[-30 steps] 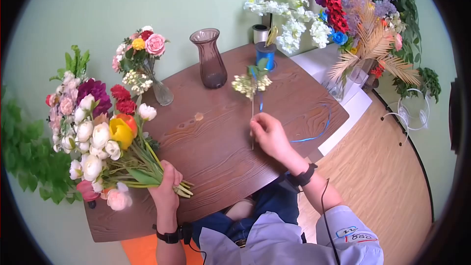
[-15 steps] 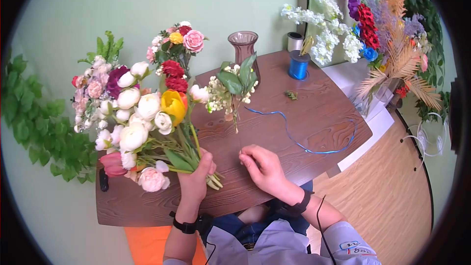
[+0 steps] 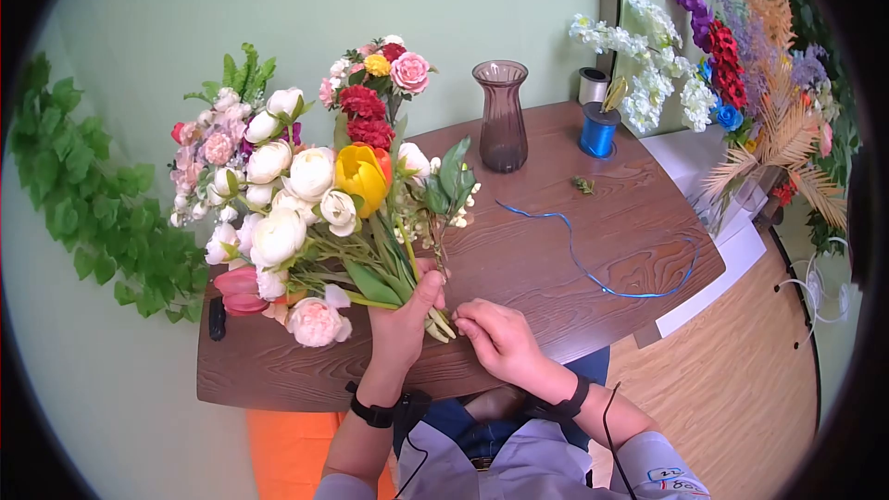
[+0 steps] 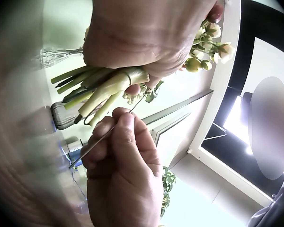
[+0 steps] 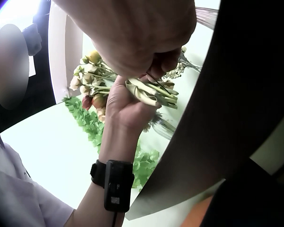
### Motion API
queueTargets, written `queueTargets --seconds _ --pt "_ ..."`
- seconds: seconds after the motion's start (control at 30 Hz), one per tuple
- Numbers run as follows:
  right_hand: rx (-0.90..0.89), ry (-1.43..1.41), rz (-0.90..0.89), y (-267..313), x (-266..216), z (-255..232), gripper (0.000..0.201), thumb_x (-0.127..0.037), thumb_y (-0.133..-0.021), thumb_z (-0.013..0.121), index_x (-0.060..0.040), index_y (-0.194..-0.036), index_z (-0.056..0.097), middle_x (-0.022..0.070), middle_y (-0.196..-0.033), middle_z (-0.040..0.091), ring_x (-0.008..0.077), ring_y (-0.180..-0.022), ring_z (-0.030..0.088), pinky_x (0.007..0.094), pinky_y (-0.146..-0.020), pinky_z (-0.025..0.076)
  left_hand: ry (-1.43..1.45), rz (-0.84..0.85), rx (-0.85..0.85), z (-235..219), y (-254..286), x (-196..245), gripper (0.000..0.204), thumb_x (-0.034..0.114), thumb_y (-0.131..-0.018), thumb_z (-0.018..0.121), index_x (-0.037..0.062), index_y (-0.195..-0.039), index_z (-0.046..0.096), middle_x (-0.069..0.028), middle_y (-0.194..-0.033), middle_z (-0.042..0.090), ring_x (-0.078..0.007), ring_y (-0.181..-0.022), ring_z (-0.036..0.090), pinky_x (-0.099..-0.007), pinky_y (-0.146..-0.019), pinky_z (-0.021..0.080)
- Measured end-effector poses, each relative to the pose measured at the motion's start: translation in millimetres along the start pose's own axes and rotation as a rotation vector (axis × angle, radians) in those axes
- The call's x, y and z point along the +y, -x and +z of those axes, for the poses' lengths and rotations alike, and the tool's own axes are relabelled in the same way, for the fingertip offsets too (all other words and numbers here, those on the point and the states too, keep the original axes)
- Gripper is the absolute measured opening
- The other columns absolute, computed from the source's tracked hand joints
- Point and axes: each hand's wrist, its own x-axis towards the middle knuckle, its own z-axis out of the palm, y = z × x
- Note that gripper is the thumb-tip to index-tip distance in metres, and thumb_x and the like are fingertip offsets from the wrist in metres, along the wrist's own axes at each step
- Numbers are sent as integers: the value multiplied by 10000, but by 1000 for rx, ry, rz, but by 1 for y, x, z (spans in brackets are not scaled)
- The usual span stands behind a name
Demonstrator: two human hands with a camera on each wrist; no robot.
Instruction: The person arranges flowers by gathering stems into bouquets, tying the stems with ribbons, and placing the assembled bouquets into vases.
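Observation:
My left hand [image 3: 400, 319] grips a bouquet [image 3: 310, 176] by its bundled green stems [image 4: 102, 94]. White ranunculus-like blooms, a yellow tulip [image 3: 362, 181], a pink tulip and red flowers fan out to the left, and the cut stem ends poke out past the hand. Just right of them, my right hand [image 3: 505, 343] pinches the thin stem [image 4: 97, 144] of a sprig [image 3: 451, 181] with green leaves and small whitish buds. The sprig's head stands against the bouquet's right side. Part of its stem is hidden behind the left hand.
A purple glass vase [image 3: 501, 120] stands at the table's back, left of a blue ribbon spool [image 3: 599, 131] and a white spool [image 3: 594, 86]. Loose blue ribbon [image 3: 576, 257] curls across the right side, near a leaf scrap [image 3: 582, 185]. A black object [image 3: 217, 318] lies at the left edge.
My right hand has brought the sprig leftward from over the table to the bouquet's right side. The left hand keeps its grip on the bouquet. The head view has turned left.

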Motion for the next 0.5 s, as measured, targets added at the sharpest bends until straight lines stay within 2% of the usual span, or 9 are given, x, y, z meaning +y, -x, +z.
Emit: queueTargets --seconds 0.07,0.1,0.17,0.5 --pt "-21 -10 3 2 1 3 117 -39 -916 618 -13 -1027 590 149 -909 641 366 -811 649 422 -679 520 -33 -16 -15 0 1 0 151 95 -952 677 -12 -1046 629 -31 -873 662 -69 -676 562 -212 -611 454" --pt "-18 -25 8 3 1 5 112 -37 -918 613 -12 -1025 588 149 -907 638 366 -810 647 423 -684 519 -34 -14 -13 -1 1 1 151 95 -952 677 -12 -1046 629 -31 -873 662 -69 -676 562 -212 -611 454" --pt "-17 -40 12 5 0 7 108 -35 -920 607 -12 -1023 586 149 -904 634 367 -809 645 424 -690 518 -75 -41 -36 -2 2 3 137 21 -928 669 14 -1032 580 -102 -966 648 -100 -699 567 -237 -628 474" --pt "-28 -263 155 10 -7 17 60 -37 -974 553 -9 -1015 587 113 -825 609 260 -735 633 349 -680 503 -48 1 1 -7 2 -8 170 35 -919 689 24 -1048 579 -89 -964 650 -87 -727 556 -219 -658 463"
